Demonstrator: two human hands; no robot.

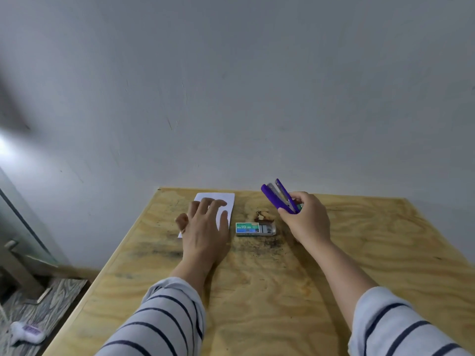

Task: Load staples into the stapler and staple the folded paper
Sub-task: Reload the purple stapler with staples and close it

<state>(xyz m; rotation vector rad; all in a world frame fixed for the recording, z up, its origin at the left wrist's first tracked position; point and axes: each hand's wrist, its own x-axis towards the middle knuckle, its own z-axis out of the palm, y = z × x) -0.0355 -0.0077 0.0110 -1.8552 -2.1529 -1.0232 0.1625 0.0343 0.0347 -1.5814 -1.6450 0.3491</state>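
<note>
Plywood table (257, 291) against a plain grey wall; the person wears striped sleeves. Right hand (308, 219) grips the purple stapler (279, 197) at its hinge end, lifted off the table and pointing up and away, with its top arm swung apart from the base so the metal channel between shows. Whether any staples sit in that channel cannot be told; too small. Left hand (205, 224) is spread wide, fingers splayed, palm down over the near part of the folded paper (226, 199), holding nothing; whether it presses the sheet or hovers just above is unclear. The paper lies flat at the far left of the table. Staple box (254, 228), green and blue label, lies on the table between the two hands, just right of the paper and just below the stapler; its right end looks slid partly open. Judgement: loading step in hand, with the stapler opened ready and staples not yet picked. Next move likely calls for the free left hand to shift to the box, pinch out a strip, and seat it straight in the channel while the right hand steadies the stapler. Stapling of the paper not yet begun.
</note>
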